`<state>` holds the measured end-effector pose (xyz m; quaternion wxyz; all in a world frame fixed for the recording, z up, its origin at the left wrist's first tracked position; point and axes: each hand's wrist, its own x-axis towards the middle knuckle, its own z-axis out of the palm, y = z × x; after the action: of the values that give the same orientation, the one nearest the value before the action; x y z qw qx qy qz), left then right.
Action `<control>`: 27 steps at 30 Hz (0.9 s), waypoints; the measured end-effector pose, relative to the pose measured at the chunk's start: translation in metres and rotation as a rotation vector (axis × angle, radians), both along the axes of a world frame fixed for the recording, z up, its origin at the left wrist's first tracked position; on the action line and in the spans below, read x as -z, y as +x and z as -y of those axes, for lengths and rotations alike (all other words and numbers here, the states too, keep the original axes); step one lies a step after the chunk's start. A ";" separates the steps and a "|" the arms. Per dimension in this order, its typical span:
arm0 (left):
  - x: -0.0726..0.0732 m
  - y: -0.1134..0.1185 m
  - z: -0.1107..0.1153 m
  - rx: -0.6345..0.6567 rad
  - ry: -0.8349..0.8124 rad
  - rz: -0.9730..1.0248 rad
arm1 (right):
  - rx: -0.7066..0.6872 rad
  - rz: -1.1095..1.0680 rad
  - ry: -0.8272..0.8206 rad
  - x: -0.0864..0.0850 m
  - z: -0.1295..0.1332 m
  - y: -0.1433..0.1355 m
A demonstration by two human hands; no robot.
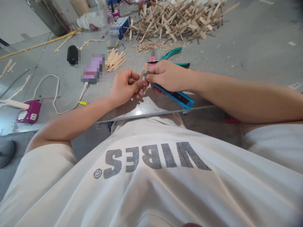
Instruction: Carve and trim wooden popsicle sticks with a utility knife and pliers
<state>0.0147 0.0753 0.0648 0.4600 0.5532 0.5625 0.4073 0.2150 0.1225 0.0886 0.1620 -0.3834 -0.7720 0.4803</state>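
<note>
- Wooden stick [143,70]: above the surface [113,108], near its front edge, pinched by the left hand [126,85].
- Right hand [167,75]: curled round the blue cutter [174,96], its front end beside the stick.
- Pliers [172,53], green-handled, and a pink piece [152,60] lie just beyond the right hand, crowding that spot.
- Shavings [151,46] spread behind them, before a tangled pile [177,20] of sticks.
- Smaller stack [116,60] of sticks: just beyond the left hand, beside the phone [94,67], whose white cable [58,90] loops left.
- Containers: clear bottle [107,19], white bottle [90,21] tipped sideways, blue box [123,26]; their contents cannot be told.
</note>
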 end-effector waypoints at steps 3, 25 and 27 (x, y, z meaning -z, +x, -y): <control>-0.003 -0.002 -0.002 0.009 -0.018 0.015 | -0.016 -0.014 0.006 0.000 -0.002 0.001; 0.001 -0.005 -0.007 -0.008 -0.004 0.033 | 0.016 0.003 0.029 0.009 -0.014 0.004; 0.001 -0.005 -0.007 -0.015 -0.003 0.021 | 0.022 -0.007 0.010 0.009 -0.013 0.003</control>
<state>0.0097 0.0822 0.0642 0.4638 0.5438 0.5624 0.4158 0.2182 0.1357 0.0795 0.1720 -0.3892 -0.7696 0.4761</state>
